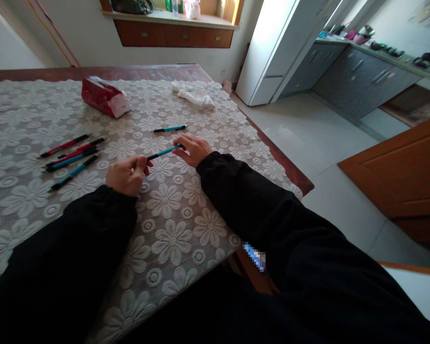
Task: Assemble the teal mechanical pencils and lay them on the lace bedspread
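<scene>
Where the lace tablecloth runs out toward the left edge of the table, a small cluster of pens lies loose on the flowered pattern: some red, some teal, all with dark ends, roughly parallel and slanting up to the right, several touching one another. Beyond them, farther across the table, a red and white packet lies on its side.

Nearer the person, the left hand rests on the cloth with its fingers curled in, thumb and fingertips pinched on the dark end of a teal pen. That pen stretches between the two hands, just above the cloth and tilted up toward the right. The right hand meets its other end, fingers bent and closed lightly on the tip, the heel of the hand down on the lace. Both arms wear black sleeves.

Just past the right hand, apart from it, a second teal pen lies alone on the cloth. Farther back and to the right, near the table's far corner, sits a crumpled white cloth. Right of the table the pale tiled floor opens toward grey cabinets.
</scene>
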A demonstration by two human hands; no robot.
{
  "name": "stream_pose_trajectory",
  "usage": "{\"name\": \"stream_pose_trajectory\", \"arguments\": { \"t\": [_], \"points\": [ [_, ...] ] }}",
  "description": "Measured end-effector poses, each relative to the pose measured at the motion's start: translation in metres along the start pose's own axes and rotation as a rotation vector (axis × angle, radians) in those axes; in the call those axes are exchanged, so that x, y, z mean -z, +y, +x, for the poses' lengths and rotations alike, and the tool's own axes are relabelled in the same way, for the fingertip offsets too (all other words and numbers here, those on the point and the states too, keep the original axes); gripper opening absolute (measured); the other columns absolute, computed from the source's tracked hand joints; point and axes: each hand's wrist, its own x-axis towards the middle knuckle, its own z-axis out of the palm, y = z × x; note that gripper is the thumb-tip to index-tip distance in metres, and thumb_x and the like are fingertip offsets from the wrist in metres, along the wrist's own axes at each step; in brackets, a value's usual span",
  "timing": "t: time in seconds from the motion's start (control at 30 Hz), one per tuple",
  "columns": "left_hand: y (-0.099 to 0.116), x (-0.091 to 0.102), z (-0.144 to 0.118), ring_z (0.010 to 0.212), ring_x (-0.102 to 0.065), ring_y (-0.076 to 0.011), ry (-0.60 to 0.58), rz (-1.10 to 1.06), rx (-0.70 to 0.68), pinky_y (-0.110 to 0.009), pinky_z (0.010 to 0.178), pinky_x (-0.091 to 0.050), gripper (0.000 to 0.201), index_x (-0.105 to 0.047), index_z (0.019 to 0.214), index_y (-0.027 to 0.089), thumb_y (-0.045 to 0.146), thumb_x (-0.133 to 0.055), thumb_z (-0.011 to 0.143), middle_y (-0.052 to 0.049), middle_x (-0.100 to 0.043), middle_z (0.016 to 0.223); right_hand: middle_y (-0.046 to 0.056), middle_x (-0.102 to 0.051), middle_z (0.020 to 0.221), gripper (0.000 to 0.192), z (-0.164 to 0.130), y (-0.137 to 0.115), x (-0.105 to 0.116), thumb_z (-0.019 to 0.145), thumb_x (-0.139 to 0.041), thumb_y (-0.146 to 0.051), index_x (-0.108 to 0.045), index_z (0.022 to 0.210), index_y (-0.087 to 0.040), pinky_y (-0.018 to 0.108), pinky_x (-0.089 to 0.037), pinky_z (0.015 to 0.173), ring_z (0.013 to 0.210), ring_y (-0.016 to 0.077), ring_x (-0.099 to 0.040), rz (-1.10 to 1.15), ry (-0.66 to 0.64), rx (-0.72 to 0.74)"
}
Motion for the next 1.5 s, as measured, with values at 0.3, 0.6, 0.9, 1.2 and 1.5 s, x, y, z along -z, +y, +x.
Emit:
{"name": "stream_pose_trajectory", "arguments": {
  "t": [0.3,0.6,0.9,1.2,1.5],
  "points": [
    [0.009,0.004,0.0,0.053,-0.048,-0.0095,0.0,-0.055,0.076,-0.021,0.054,-0.033,0.037,-0.074,0.088,0.019,0.043,-0.045,0.093,0.003,-0.066,0.065,0.0,-0.064,0.076,0.041,0.006,0.02,-0.002,0.094,-0.049,-0.054,-0.062,0.103,-0.016,0.019,-0.04,0.05,0.057,0.0073,-0.051,1.022,-0.048,-0.194],
    [0.002,0.001,0.0,0.052,-0.044,-0.0095,0.041,-0.089,-0.059,-0.022,0.053,-0.032,0.034,-0.075,0.083,0.019,0.042,-0.051,0.09,0.003,-0.064,0.062,-0.003,-0.062,0.068,0.025,0.002,0.012,0.006,0.089,-0.064,-0.041,-0.059,0.093,-0.017,0.019,-0.043,0.052,0.058,0.0083,-0.056,1.486,-0.189,-0.376],
    [0.001,-0.001,0.0,0.051,-0.049,-0.0125,0.098,-0.059,-0.124,-0.025,0.05,-0.034,0.029,-0.075,0.082,0.023,0.041,-0.053,0.09,0.002,-0.066,0.061,-0.007,-0.051,0.056,0.03,0.002,0.016,-0.003,0.088,-0.061,-0.046,-0.057,0.084,-0.016,0.017,-0.031,0.042,0.047,0.0059,-0.046,1.311,-0.125,-0.271],
    [-0.005,-0.006,0.001,0.056,-0.055,-0.014,0.069,0.004,-0.17,-0.026,0.055,-0.037,0.035,-0.074,0.075,0.024,0.044,-0.05,0.092,0.002,-0.066,0.058,-0.007,-0.049,0.058,0.027,0.003,0.017,-0.006,0.091,-0.054,-0.044,-0.056,0.092,-0.017,0.019,-0.033,0.047,0.049,0.0071,-0.042,0.961,-0.016,-0.22],
    [-0.006,-0.008,0.001,0.07,-0.062,-0.0179,-0.064,0.042,-0.121,-0.028,0.068,-0.045,0.031,-0.072,0.102,0.025,0.047,-0.058,0.084,0.0,-0.072,0.079,0.006,-0.066,0.091,0.015,-0.001,0.02,0.017,0.088,-0.056,-0.029,-0.067,0.09,-0.02,0.035,-0.041,0.089,0.09,0.0205,-0.054,0.142,-0.136,0.083]
  ]
}}
